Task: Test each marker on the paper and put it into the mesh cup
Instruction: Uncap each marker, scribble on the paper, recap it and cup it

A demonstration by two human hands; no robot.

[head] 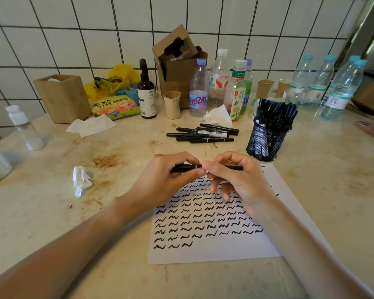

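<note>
A black marker (189,167) lies level between my two hands, above the top edge of the white paper (220,251). My left hand (166,180) grips its left half. My right hand (238,180) pinches its right half, whose end sticks out to the right. The paper carries many rows of black squiggles. A black mesh cup (267,141) packed with several markers stands behind and to the right of my hands. A loose pile of several black markers (203,133) lies on the counter beyond my hands.
Water bottles (333,89), drink bottles (199,89), a brown pump bottle (146,91), paper cups and a cardboard box (179,67) line the tiled wall. A wooden box (63,98) stands at the back left. Crumpled tissue (81,180) lies left of my hands.
</note>
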